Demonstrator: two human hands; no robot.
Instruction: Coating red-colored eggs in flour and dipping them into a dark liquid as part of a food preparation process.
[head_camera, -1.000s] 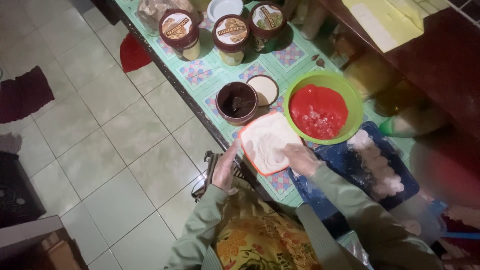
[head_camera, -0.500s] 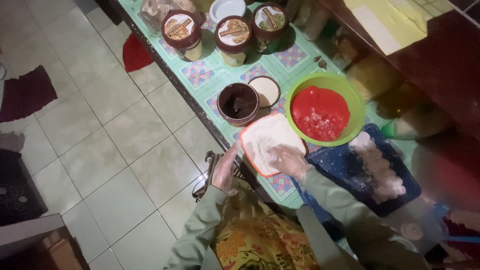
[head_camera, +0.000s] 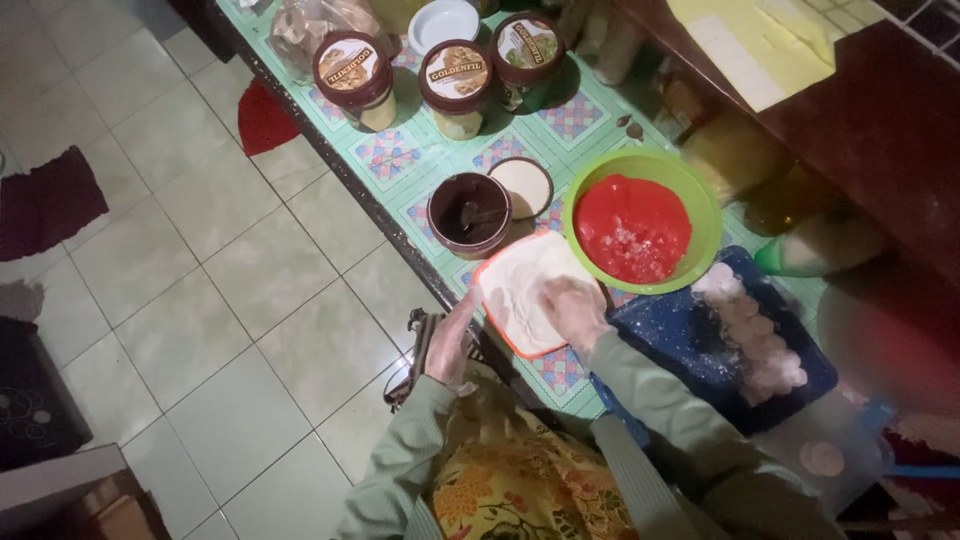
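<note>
Head view, white-floured orange tray (head_camera: 520, 290), right hand (head_camera: 572, 312) pressing

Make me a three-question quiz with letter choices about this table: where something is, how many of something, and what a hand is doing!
1. Where is the open brown tub?
A. Left of the green bowl
B. On the blue tray
C. On the floor

2. How many closed jars with brown lids stand at the far end of the table?
A. One
B. Three
C. Five

3. What is the right hand doing?
A. Holding a spoon
B. Resting in the white powder on the orange-rimmed tray
C. Lifting the green bowl

Answers:
1. A, the tub stands just left of the bowl on the tablecloth.
2. B, three lidded jars stand in a row.
3. B, the fingers lie spread in the powder, while the left hand is at the table edge.
</note>
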